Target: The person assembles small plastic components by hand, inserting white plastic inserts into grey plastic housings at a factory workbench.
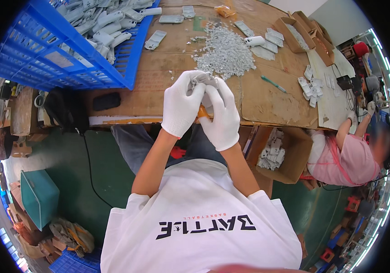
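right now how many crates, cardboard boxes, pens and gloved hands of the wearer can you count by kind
blue plastic crate: 1
open cardboard boxes: 4, three on the table, one below it
green pen: 1
white-gloved hands: 2, left hand, right hand
Total: 8

White knit gloves covered left hand (181, 107) and right hand (222, 116), ribbed cuffs at wrists. White short-sleeved tee (199, 218) at 6 o'clock, dark lettering across. Grey trousers (133, 143) toward 11 o'clock.
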`<move>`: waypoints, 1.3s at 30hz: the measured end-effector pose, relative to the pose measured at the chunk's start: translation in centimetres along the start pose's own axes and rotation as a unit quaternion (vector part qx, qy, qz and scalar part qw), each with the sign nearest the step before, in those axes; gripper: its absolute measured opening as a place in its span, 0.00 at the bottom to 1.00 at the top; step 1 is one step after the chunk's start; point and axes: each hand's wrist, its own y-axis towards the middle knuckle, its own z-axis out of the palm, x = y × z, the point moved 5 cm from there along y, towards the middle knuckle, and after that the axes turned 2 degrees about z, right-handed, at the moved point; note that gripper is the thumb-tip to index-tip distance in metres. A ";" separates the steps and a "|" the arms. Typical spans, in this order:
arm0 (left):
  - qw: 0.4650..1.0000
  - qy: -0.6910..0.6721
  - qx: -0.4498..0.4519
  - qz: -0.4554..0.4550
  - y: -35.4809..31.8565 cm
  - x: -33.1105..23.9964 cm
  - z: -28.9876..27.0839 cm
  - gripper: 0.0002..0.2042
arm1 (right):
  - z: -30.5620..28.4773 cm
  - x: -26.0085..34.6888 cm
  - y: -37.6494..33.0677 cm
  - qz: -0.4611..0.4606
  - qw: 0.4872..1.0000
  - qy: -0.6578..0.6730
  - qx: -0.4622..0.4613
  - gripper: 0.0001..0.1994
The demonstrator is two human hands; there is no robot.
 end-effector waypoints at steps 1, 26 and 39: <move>1.000 -0.001 -0.002 -0.001 -0.2 0.1 0.0 0.12 | 0.1 0.0 0.0 -0.001 1.000 0.000 0.002 0.33; 0.989 0.119 0.001 0.082 -1.5 -1.8 0.0 0.21 | 0.5 0.4 -0.2 0.040 0.999 0.024 0.010 0.32; 0.988 0.123 -0.035 0.091 -1.6 -0.4 0.5 0.17 | 1.1 0.5 -0.8 0.078 0.996 0.001 0.038 0.32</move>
